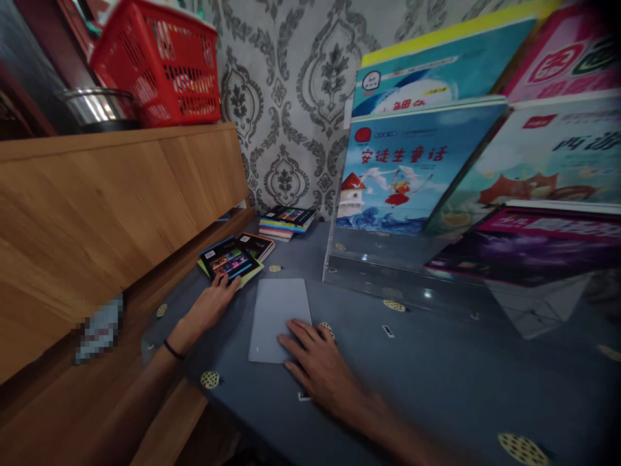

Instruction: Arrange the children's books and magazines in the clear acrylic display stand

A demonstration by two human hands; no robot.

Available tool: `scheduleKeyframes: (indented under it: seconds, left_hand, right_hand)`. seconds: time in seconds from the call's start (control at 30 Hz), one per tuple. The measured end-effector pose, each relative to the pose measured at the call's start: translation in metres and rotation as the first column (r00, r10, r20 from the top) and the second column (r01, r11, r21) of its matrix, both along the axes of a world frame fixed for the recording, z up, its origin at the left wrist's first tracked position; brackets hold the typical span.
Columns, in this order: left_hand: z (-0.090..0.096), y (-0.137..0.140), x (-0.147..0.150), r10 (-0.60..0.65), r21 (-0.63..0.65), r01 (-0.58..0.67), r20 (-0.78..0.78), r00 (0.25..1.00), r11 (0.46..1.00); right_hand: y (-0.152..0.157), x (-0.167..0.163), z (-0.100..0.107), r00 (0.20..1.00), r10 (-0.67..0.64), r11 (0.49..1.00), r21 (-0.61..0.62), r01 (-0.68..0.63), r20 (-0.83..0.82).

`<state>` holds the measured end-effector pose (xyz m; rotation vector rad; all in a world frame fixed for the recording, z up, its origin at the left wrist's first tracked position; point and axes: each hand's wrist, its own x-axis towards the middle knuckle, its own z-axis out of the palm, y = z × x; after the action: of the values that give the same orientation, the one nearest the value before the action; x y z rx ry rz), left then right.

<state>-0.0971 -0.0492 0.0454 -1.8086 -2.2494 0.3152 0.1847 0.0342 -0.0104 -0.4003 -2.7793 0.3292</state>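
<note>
My left hand reaches to a black-covered book with colourful pictures. Its fingers are bent together over the near edge, with the fingertips on the cover. Under that book shows a yellow-green edge, and another dark book lies just behind. Palm down, my right hand rests with spread fingers on the right edge of a pale, flat rectangular thing. It looks like a thin board or plain-backed book lying on the table, and its kind is unclear.
A stack of books sits by the wall. On the right, a clear acrylic rack holds upright picture books. A wooden cabinet borders the left, bearing a red basket and a metal bowl. Grey cloth covers the table.
</note>
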Motion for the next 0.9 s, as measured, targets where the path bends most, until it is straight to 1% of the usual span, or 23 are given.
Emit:
scheduleKeyframes:
  seconds: [0.1,0.2,0.3,0.37,0.47,0.6,0.67,0.8,0.9]
  left_hand:
    - [0.006,0.0,0.008,0.063,0.016,-0.063,0.012,0.998,0.998]
    - [0.01,0.0,0.011,0.117,0.083,-0.119,0.039,0.992,0.989]
    - [0.011,0.0,0.004,0.088,0.18,-0.106,0.105,0.991,0.978]
    - [0.009,-0.001,-0.005,0.057,0.211,-0.085,0.135,0.989,0.974]
    - [0.004,-0.002,-0.017,0.042,0.187,-0.073,0.162,0.986,0.98]
    - [0.004,0.0,-0.021,0.084,0.108,-0.102,0.16,0.984,0.989]
    - [0.006,0.002,-0.019,0.085,0.068,-0.094,0.118,0.989,0.993]
    - [0.009,0.01,-0.012,0.03,-0.004,-0.03,0.001,1.0,1.0]
    - [0.006,0.014,-0.009,-0.009,0.005,0.009,-0.072,0.997,1.0]
  right_hand:
    - [0.0,0.0,-0.001,1.0,0.007,1.0,0.007,-0.007,-0.003]
    - [0.0,0.0,-0.002,1.0,0.008,1.0,0.012,-0.007,-0.01]
    - [0.0,0.0,-0.002,1.0,0.001,1.0,0.007,-0.001,-0.015]
    - [-0.001,0.0,0.0,1.0,0.0,1.0,0.001,0.0,-0.011]
    - [-0.001,0.001,0.002,1.0,0.001,1.0,0.0,-0.001,-0.016]
    - [0.0,0.001,0.001,1.0,0.009,1.0,0.003,-0.009,-0.022]
    - [0.0,0.001,0.0,1.0,0.013,1.0,0.005,-0.013,-0.021]
    - [-0.001,0.002,0.001,1.0,0.006,1.0,0.009,-0.006,-0.011]
    - [-0.001,0.003,0.005,1.0,0.001,1.0,0.004,-0.001,-0.008]
